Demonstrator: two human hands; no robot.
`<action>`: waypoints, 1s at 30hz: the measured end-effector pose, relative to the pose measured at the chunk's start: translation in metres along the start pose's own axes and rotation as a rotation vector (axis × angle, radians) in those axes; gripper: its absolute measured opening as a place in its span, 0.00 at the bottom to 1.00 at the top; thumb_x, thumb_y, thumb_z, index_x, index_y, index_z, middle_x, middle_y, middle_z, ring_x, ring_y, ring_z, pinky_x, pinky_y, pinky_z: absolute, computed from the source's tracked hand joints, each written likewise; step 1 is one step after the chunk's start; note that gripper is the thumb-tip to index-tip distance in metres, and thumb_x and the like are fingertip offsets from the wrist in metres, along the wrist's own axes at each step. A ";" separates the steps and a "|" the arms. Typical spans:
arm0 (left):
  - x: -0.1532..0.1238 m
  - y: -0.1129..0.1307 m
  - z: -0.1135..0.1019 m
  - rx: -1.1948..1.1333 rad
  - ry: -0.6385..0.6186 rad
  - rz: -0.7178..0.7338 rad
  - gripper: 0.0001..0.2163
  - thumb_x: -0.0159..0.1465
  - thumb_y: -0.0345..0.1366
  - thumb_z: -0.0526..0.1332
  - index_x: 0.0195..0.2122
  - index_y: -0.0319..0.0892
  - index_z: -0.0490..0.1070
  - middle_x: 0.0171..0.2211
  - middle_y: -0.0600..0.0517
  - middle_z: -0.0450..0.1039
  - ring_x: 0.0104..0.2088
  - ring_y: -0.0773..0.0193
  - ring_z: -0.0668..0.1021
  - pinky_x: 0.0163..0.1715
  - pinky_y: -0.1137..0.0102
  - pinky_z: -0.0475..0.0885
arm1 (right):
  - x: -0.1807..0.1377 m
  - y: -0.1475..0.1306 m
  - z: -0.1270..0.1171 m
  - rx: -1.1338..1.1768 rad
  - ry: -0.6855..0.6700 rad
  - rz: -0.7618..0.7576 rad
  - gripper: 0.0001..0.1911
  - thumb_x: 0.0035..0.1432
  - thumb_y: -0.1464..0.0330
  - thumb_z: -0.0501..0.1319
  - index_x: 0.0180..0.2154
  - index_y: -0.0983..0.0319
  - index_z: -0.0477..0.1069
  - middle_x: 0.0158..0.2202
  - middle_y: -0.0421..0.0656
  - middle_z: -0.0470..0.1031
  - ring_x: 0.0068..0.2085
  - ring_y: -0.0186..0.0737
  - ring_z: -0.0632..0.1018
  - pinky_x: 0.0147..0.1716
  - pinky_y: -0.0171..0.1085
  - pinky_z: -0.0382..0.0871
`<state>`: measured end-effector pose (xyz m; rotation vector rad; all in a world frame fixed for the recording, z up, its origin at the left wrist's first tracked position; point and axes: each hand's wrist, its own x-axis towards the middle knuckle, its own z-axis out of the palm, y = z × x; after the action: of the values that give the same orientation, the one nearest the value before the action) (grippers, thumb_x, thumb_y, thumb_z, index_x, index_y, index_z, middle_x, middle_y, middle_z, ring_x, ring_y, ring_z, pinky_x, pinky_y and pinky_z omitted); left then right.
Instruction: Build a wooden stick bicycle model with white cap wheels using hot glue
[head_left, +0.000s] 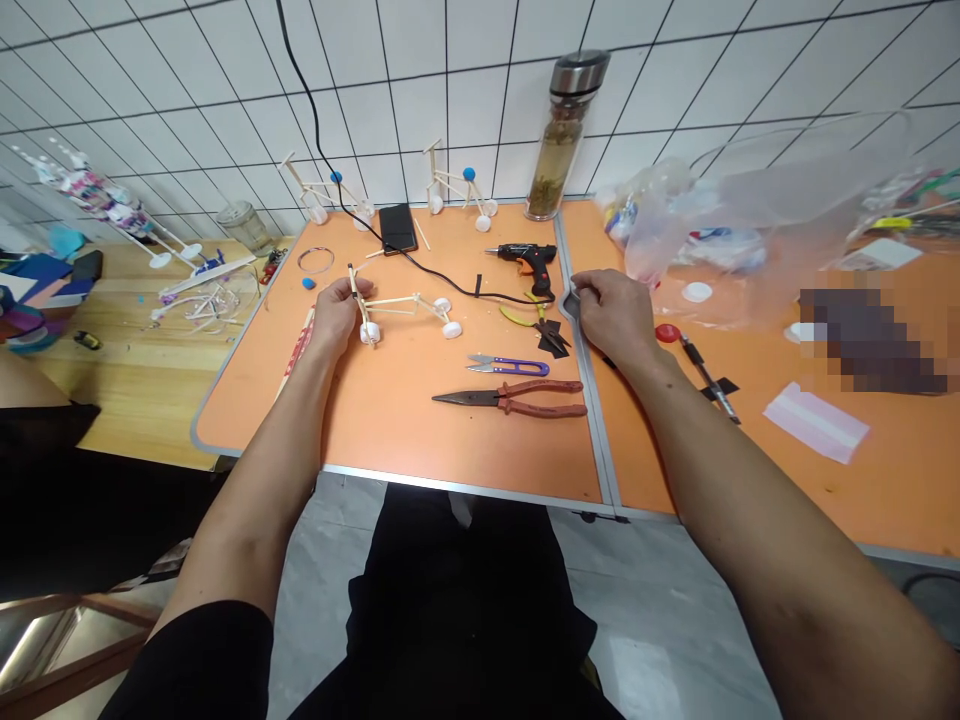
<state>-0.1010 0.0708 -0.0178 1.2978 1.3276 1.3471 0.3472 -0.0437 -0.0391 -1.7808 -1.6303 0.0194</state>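
My left hand is closed around the upright stick at the front of a small bicycle model made of thin sticks with white bottle-cap wheels, lying on the orange table. My right hand rests at the seam between the two orange tables, fingers pinched on a small dark strip that looks like black tape. Black tape scraps lie just left of that hand. Red-handled pliers and purple snips lie between my arms.
A black glue gun with its cable, a phone, two finished stick bicycles and a glass flask stand toward the tiled wall. Clear plastic bags, bottle caps and a pen sit on the right table. A wooden table with craft pieces is at left.
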 end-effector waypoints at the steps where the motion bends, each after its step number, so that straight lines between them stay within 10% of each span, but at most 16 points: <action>1: 0.000 0.000 0.000 0.001 -0.001 0.000 0.06 0.56 0.27 0.67 0.29 0.46 0.75 0.39 0.50 0.87 0.46 0.56 0.88 0.52 0.65 0.80 | 0.000 0.000 0.000 -0.001 0.000 0.001 0.25 0.71 0.66 0.55 0.56 0.59 0.89 0.59 0.56 0.89 0.63 0.67 0.86 0.68 0.64 0.78; 30: -0.003 0.001 0.001 0.014 0.013 -0.006 0.06 0.57 0.26 0.67 0.30 0.46 0.77 0.40 0.50 0.88 0.49 0.56 0.88 0.49 0.67 0.79 | -0.002 0.001 0.001 -0.028 -0.010 0.003 0.22 0.73 0.65 0.55 0.54 0.55 0.87 0.58 0.55 0.88 0.62 0.66 0.85 0.67 0.63 0.78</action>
<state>-0.0996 0.0678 -0.0173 1.2964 1.3507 1.3463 0.3474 -0.0449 -0.0414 -1.8067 -1.6430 0.0066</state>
